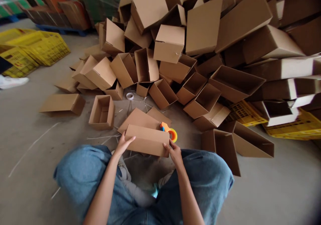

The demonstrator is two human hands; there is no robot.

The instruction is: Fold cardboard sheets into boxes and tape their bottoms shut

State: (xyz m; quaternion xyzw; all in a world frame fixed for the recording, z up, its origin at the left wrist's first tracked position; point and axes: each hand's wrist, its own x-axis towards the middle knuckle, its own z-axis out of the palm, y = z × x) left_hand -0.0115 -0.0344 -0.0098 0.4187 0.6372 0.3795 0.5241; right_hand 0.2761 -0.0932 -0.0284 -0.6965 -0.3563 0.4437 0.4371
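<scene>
Left hand [122,145] and right hand [175,152]: fingers grasping opposite ends of brown oblong cardboard box [147,140]. Orange-and-yellow tape dispenser [173,133] by its right far corner.

Place looking like warehouse or packing area. Grey floor [271,195] running throughout. Big heap of cardboard boxes [169,41] filling centre and right. Yellow plastic crates [48,49] sitting at left, more yellow crates [297,127] showing under boxes at right. Blue pallet [80,33] carrying brown stack [75,16] at back, tall green stack [102,1] standing beside it. Tape roll [130,98] lying on floor near heap.
</scene>
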